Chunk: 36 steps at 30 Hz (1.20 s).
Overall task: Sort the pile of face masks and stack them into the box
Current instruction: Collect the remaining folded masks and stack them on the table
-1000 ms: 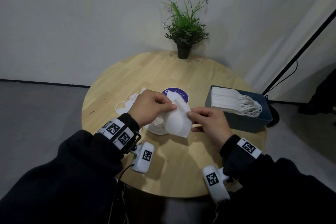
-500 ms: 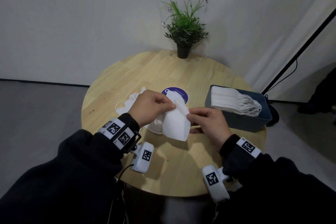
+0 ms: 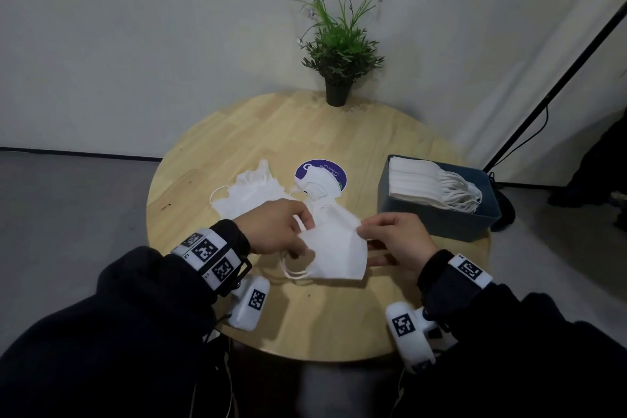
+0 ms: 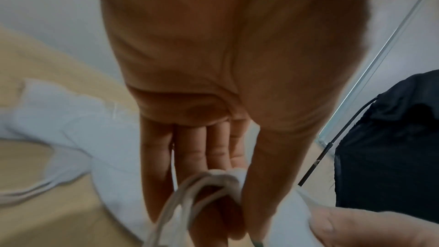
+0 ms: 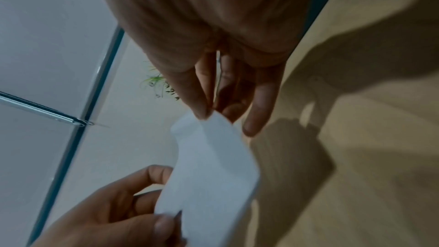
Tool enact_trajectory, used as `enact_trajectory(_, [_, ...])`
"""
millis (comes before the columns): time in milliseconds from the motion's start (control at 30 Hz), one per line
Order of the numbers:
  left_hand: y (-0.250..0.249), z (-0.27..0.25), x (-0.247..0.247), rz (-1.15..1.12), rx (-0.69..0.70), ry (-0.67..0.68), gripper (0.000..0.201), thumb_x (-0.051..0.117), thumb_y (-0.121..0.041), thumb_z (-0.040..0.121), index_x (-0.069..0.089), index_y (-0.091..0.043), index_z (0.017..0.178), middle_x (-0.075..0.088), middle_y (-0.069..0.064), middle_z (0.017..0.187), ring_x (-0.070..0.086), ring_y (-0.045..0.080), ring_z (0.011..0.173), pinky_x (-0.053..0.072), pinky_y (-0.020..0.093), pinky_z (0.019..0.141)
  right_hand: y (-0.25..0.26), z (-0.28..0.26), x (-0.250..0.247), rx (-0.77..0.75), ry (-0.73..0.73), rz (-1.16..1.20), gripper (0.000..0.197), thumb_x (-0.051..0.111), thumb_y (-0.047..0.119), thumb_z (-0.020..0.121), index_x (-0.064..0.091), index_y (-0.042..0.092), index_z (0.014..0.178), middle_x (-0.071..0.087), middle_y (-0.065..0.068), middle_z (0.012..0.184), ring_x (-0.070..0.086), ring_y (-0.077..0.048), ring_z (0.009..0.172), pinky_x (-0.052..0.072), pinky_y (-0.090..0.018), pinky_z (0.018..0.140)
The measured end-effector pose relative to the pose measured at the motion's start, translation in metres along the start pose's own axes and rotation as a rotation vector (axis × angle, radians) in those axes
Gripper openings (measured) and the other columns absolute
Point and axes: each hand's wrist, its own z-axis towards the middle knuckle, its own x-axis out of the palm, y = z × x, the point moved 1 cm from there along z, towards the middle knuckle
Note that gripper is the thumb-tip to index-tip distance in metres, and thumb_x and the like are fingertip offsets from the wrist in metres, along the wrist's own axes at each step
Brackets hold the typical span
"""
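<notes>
A folded white face mask (image 3: 336, 251) hangs just above the round wooden table (image 3: 237, 132), held between both hands. My left hand (image 3: 274, 227) pinches its left end, where the ear loops (image 4: 190, 194) bunch under the fingers. My right hand (image 3: 393, 234) pinches the mask's upper right corner (image 5: 209, 119) between thumb and forefinger. Behind the hands lies a loose pile of white masks (image 3: 251, 193), partly hidden by my left hand. At the right stands a dark blue box (image 3: 441, 224) with a neat stack of masks (image 3: 427, 187) inside.
A small potted plant (image 3: 339, 54) stands at the table's far edge. A round purple sticker (image 3: 322, 170) lies behind the pile, part covered by a mask. A black stand pole (image 3: 556, 78) leans at the right, beyond the box.
The held mask has turned from upright to lying flatter and wider between the hands. Both hands have come slightly nearer to me and lower.
</notes>
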Motion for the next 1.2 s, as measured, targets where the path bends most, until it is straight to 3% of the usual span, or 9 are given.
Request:
enact_trajectory(167, [0.009,0.003,0.017,0.040,-0.144,0.021,0.031,0.081,-0.008,0.077,0.059,-0.020,0.095,0.078,0.008,0.078,0.067,0.017,0.057,0.052,0.023,0.054,-0.032,0.008,-0.005,0.141,0.047,-0.201,0.013,0.070,-0.011,0.085,0.063,-0.002,0.091,0.061,-0.019,0.064,0.055,-0.030,0.061,0.045,-0.037,0.053])
enact_trajectory(333, [0.010,0.005,0.032,0.150,-0.221,0.089,0.020,0.083,-0.012,0.076,0.067,-0.018,0.086,0.070,0.000,0.063,0.063,0.013,0.046,0.050,0.022,0.046,-0.046,0.010,-0.004,0.153,0.039,-0.443,0.018,0.077,-0.005,0.079,0.067,0.001,0.092,0.068,-0.016,0.071,0.062,-0.023,0.054,0.050,-0.034,0.051])
enact_trajectory(500, [0.018,0.014,0.008,0.391,-0.142,-0.172,0.012,0.077,-0.029,0.078,0.073,-0.029,0.090,0.072,-0.011,0.086,0.067,0.007,0.076,0.046,0.022,0.061,-0.038,0.018,-0.001,0.028,-0.055,-0.441,0.015,0.078,0.014,0.071,0.067,0.012,0.081,0.068,-0.010,0.064,0.056,-0.026,0.054,0.046,-0.037,0.049])
enact_trajectory(633, [0.028,0.021,0.012,0.596,-0.105,-0.177,0.026,0.075,-0.028,0.078,0.071,-0.034,0.103,0.066,-0.008,0.102,0.064,0.018,0.091,0.046,0.028,0.069,-0.019,0.032,0.014,-0.224,-0.095,-0.563,0.005,0.069,0.018,0.090,0.072,0.021,0.093,0.075,0.001,0.091,0.072,-0.019,0.083,0.061,-0.035,0.080])
enact_trajectory(733, [0.028,0.021,0.015,0.670,-0.055,-0.182,0.019,0.062,-0.020,0.087,0.074,-0.030,0.097,0.070,-0.004,0.098,0.066,0.022,0.087,0.051,0.030,0.070,-0.007,0.042,0.031,-0.358,-0.067,-0.662,0.026,0.064,0.026,0.096,0.068,0.024,0.122,0.070,0.004,0.121,0.066,-0.016,0.105,0.048,-0.027,0.091])
enact_trajectory(867, [0.031,0.019,0.005,0.510,-0.082,-0.209,0.017,0.059,-0.020,0.088,0.073,-0.026,0.082,0.071,-0.005,0.083,0.067,0.019,0.078,0.054,0.031,0.065,0.000,0.061,0.054,-0.345,0.076,-0.887,0.047,0.051,0.036,0.102,0.049,0.028,0.148,0.059,-0.003,0.146,0.056,-0.026,0.131,0.043,-0.037,0.106])
enact_trajectory(1000, [0.031,0.014,-0.025,0.182,-0.026,-0.274,0.010,0.075,-0.021,0.084,0.074,-0.027,0.076,0.073,-0.012,0.079,0.069,0.008,0.076,0.050,0.023,0.066,0.003,0.078,0.061,-0.209,0.009,-1.167,0.036,0.040,0.041,0.102,0.058,0.023,0.127,0.067,-0.008,0.124,0.062,-0.032,0.113,0.045,-0.047,0.102])
enact_trajectory(1100, [0.036,0.010,-0.016,0.398,-0.049,-0.110,0.018,0.078,-0.023,0.081,0.076,-0.032,0.096,0.072,-0.015,0.096,0.068,0.009,0.084,0.048,0.021,0.066,0.006,0.085,0.062,-0.199,-0.073,-1.218,0.032,0.050,0.043,0.099,0.057,0.023,0.123,0.070,-0.007,0.115,0.065,-0.031,0.106,0.048,-0.045,0.099])
enact_trajectory(1200, [0.045,0.015,-0.002,0.582,-0.039,-0.115,0.023,0.075,-0.019,0.080,0.075,-0.029,0.101,0.072,-0.006,0.101,0.067,0.019,0.092,0.056,0.031,0.076,0.007,0.089,0.065,-0.223,-0.051,-1.205,0.031,0.065,0.036,0.088,0.062,0.033,0.119,0.069,0.000,0.117,0.065,-0.027,0.107,0.052,-0.042,0.096])
